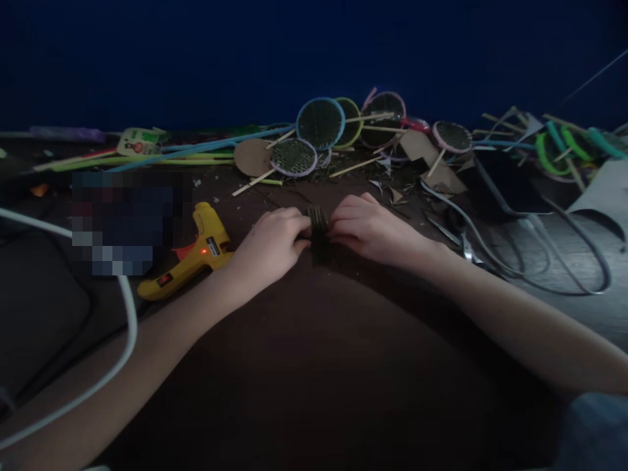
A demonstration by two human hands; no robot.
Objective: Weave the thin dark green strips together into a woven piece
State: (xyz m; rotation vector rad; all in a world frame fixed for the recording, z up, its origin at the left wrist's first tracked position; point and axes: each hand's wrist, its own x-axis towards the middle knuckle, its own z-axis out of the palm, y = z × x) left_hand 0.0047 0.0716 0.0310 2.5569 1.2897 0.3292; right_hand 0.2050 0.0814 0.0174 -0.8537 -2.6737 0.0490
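Between my two hands is a small row of dark greenish strips [318, 219], side by side; in the dim light I cannot make out whether they are woven. My left hand [279, 239] pinches their left edge between thumb and fingers. On the other side, the closed fingers of my right hand [366, 229] grip the right edge. Both hands rest low over the dark brown table [314, 366]. Beside my left wrist lies a yellow glue gun [210, 242] with a small red light glowing on it.
Small round rackets with coloured rims, such as a blue one [320, 123], lie along the back among sticks and scraps. Scissors [464, 245] and a phone [510, 180] with a cable are at the right. A white cable [128, 314] crosses my left forearm.
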